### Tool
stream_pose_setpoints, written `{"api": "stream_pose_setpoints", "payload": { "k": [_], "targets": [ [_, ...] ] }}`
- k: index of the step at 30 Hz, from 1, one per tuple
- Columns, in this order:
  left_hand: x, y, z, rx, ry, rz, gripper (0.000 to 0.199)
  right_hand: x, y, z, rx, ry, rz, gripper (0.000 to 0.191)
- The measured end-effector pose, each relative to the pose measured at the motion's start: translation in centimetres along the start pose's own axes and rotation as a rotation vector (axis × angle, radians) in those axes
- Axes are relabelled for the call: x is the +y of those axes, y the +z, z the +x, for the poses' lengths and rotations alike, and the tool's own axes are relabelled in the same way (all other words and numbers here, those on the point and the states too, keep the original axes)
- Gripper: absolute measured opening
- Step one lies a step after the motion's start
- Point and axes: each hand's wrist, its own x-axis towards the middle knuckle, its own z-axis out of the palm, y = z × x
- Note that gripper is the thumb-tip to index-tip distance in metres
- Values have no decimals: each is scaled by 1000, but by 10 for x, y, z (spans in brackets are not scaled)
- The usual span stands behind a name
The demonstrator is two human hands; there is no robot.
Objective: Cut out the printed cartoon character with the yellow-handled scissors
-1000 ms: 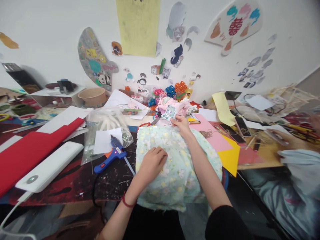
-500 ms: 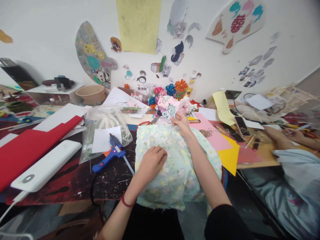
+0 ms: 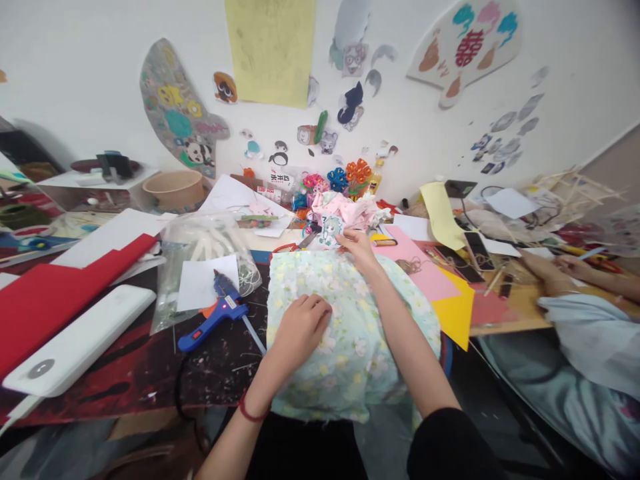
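Observation:
A pale green floral cloth (image 3: pixel 350 333) lies over the table's front edge and hangs down before me. On its left half rests my left hand (image 3: pixel 306 323), its fingers loosely curled together; whether anything is under them is hidden. At the cloth's far edge, my right hand (image 3: pixel 357 248) pinches a small paper cutout of a green-haired cartoon figure (image 3: pixel 330 231). Red-handled scissors (image 3: pixel 286 247) lie just left of the cutout. Behind it is a heap of pink cloth (image 3: pixel 345 208).
Left stand a blue glue gun (image 3: pixel 213 320), a plastic bag (image 3: pixel 167 293), a white power bank (image 3: pixel 83 340) and red card (image 3: pixel 65 287). Pink paper (image 3: pixel 425 273) and yellow paper (image 3: pixel 457 310) lie right. Another person's arms (image 3: pixel 560 273) rest at the far right.
The view has shifted slightly, moving most things a little left in the picture. My right hand still holds the cutout, which is turned slightly; my left hand stays on the cloth.

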Motion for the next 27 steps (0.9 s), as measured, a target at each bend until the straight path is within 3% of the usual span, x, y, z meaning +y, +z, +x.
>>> {"api": "stream_pose_setpoints", "payload": {
  "k": [17, 27],
  "targets": [
    [1, 1, -1, -1, -4, 25, 24, 1, 1, -1, -47, -27, 7, 38],
    [3, 0, -1, 25, -19, 50, 23, -4, -13, 5, 150, -70, 123, 39]
  ]
}}
